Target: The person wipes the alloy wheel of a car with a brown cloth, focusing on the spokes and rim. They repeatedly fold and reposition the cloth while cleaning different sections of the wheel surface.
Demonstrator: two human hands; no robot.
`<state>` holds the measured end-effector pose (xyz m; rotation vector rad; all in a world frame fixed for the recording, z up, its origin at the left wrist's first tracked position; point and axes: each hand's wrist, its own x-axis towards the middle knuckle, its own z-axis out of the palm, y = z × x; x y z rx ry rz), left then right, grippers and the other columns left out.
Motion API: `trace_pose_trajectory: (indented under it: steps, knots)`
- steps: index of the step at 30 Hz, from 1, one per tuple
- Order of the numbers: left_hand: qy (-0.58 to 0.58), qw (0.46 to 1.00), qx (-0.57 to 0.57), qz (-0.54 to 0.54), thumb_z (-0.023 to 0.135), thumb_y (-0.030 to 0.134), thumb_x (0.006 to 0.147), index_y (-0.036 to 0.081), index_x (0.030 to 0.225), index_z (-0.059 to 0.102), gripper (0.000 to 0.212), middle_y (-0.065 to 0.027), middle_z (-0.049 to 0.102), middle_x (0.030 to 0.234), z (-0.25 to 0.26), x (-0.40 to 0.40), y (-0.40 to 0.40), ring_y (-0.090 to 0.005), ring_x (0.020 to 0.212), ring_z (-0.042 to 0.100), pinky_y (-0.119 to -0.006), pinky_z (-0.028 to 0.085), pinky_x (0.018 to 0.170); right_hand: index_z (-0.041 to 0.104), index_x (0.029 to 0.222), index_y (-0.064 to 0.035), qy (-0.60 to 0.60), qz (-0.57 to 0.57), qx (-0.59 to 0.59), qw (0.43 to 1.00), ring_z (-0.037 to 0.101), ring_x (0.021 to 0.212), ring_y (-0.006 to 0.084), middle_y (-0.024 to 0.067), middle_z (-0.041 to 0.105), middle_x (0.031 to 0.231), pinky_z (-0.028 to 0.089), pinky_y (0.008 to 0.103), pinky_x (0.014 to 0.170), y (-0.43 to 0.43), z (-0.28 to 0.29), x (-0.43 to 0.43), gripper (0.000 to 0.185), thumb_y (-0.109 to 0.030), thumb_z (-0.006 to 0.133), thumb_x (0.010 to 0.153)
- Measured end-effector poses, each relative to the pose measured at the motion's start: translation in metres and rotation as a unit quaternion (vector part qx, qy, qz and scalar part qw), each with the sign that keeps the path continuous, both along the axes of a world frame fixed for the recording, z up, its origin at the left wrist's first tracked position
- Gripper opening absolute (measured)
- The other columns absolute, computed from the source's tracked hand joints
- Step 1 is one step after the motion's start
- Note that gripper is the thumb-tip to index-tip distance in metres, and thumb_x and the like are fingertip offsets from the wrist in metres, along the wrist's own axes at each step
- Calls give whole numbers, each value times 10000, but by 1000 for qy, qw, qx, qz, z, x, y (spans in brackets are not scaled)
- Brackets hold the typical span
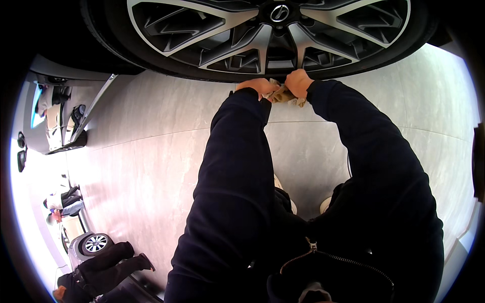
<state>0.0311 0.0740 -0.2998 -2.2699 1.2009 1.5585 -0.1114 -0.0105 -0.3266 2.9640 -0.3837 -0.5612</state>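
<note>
A brown cloth (282, 95), bunched up with pale ragged edges, is held between my two hands just below the car tyre (242, 77). My left hand (258, 87) grips its left part. My right hand (298, 83), closed in a fist, holds the cloth's right part close to the tyre's lower edge. Above both hands is a black and silver alloy wheel (263, 45) with a logo on its centre cap (279, 13). The cloth's folds and my sleeves hide some of the fingers.
Pale floor tiles (151, 163) lie under me, with my light shoes on them. At the far left stands another vehicle with an open door (94, 108). Lower left, a person in dark clothes (102, 269) is near a grey car's wheel (95, 243); more people (62, 200) stand beyond.
</note>
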Motion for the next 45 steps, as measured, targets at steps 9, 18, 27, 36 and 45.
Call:
trace_pose_trajectory:
  steps: [9, 18, 27, 36, 45]
  knots:
    - [-27, 923, -220, 314, 394, 297, 839, -14, 894, 630, 395, -159, 680, 804, 10, 17, 3, -244, 661, 662, -314, 504, 618, 683, 866, -39, -221, -104, 157, 957, 647, 755, 369, 202, 660, 826, 520, 444, 699, -18, 21, 1, 362, -340, 487, 825]
    - [-64, 935, -328, 119, 599, 370, 735, -35, 1125, 555, 564, -232, 593, 1129, -16, 30, 13, -358, 1103, 533, -387, 406, 915, 630, 932, -16, -361, -215, 288, 861, 611, 829, 407, 209, 646, 895, 493, 468, 755, -10, 6, 21, 362, -329, 462, 861]
    - [1, 910, -397, 121, 658, 316, 686, -59, 1189, 487, 650, -255, 560, 1179, -25, 29, 18, -374, 1121, 523, -382, 405, 933, 539, 936, -2, -439, -262, 291, 809, 603, 842, 412, 262, 624, 879, 483, 491, 746, -11, -2, 28, 271, -257, 477, 871]
    - [-235, 902, -361, -6, 688, 343, 732, -18, 1043, 546, 498, -218, 639, 953, -11, 27, 20, -373, 935, 598, -430, 465, 810, 541, 937, -3, -408, -312, 302, 803, 593, 883, 421, 259, 619, 913, 477, 490, 760, -14, -10, 46, 238, -213, 478, 843]
    - [-186, 889, -416, 37, 713, 287, 709, 13, 945, 587, 383, -196, 646, 884, -18, 34, 23, -378, 890, 599, -445, 477, 767, 652, 848, 5, -313, -251, 326, 856, 605, 819, 402, 226, 639, 846, 479, 430, 736, -44, -28, 67, 244, -173, 552, 715]
